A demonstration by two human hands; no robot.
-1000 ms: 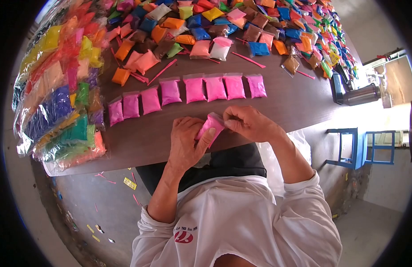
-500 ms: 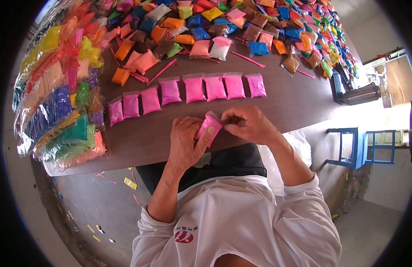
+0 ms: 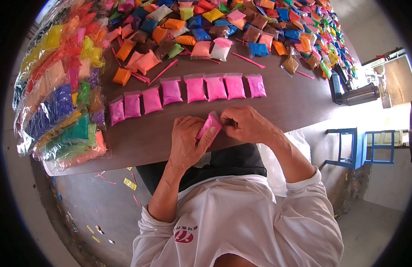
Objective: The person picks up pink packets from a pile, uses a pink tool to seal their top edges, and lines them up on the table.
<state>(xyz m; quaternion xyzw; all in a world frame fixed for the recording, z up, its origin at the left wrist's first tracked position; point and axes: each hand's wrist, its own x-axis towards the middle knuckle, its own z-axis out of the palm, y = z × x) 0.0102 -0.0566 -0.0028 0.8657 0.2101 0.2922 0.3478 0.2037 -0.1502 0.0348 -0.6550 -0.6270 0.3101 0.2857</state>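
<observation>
My left hand (image 3: 186,139) is closed round a pink packet (image 3: 209,129) near the front edge of the table, its thumb lying over the packet's face. At the packet's top right edge, the bent fingers of my right hand (image 3: 248,124) are pressed together; whatever they pinch is too small to make out. Beyond both hands, several pink and magenta packets stretch in a slightly curved row, among them a bright pink one (image 3: 195,90) and one at the right end (image 3: 256,86).
Clear bags of coloured packets (image 3: 59,102) pile up at the left. A heap of loose packets (image 3: 212,14) and pink plastic sticks (image 3: 248,60) spans the far side. A metal flask (image 3: 361,95) lies at the right, beyond which is a blue stool (image 3: 360,147).
My right hand has shifted very slightly at the packet's upper edge, and the held packet has tilted a little. Several packets in the row appear marginally displaced.
</observation>
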